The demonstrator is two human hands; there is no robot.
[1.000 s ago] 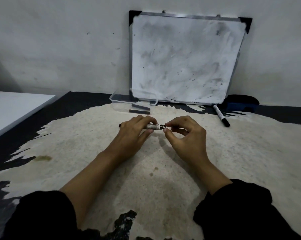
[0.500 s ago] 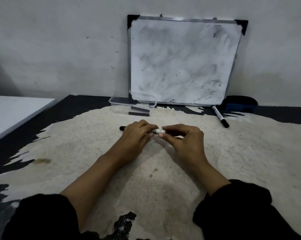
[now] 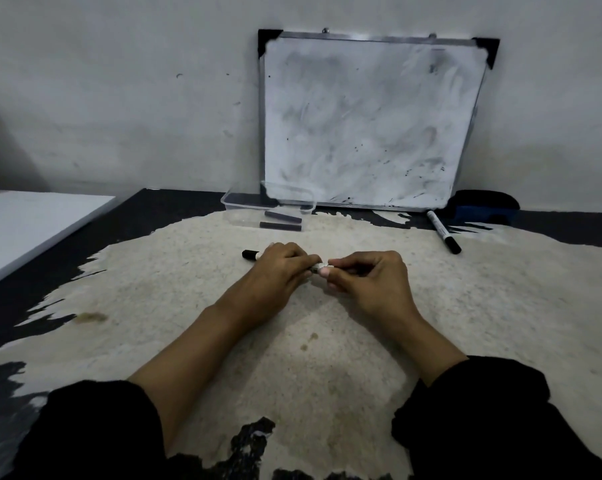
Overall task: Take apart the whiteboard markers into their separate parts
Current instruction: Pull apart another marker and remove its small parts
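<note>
Both hands on marker [image 3: 250, 255], spare marker [image 3: 444, 231], whiteboard [image 3: 372, 123] behind

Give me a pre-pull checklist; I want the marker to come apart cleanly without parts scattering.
1. Left hand wrapped round marker barrel: ok.
2. Right hand fingers pinching the marker's right end: ok.
3. Black cap on the left end still fitted: ok.
4. Which part the right fingers hold: cannot tell, hidden.
5. Tray near for parts, two dark pieces beside it: ok.
6. Second marker lying clear of both hands: ok.
</note>
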